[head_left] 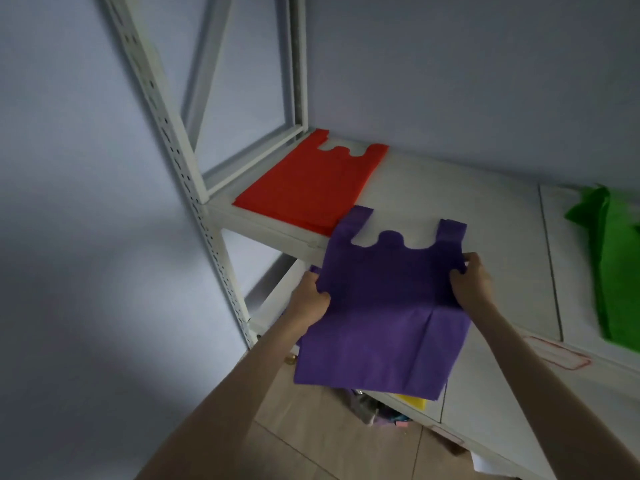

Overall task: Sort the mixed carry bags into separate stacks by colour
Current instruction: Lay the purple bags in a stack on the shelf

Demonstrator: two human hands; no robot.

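Two hands on purple bag [388,306] — your left hand [310,297] pinches left edge, right hand [472,284] pinches right edge, fingers curled round fabric. Bag hangs flat between grips, handles pointing away, long axis running away from you, top over shelf [467,209] front, lower part off edge. Red stack [308,188] just beyond, left — green stack [616,271] well right. Bare shelf straight ahead of handles looks likely spot for purple.

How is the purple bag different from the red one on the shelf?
The purple bag is held in the air by the left hand and right hand, its lower half hanging past the shelf edge; the red bag lies flat in the shelf's corner, untouched. Both share the same vest-handle cut.
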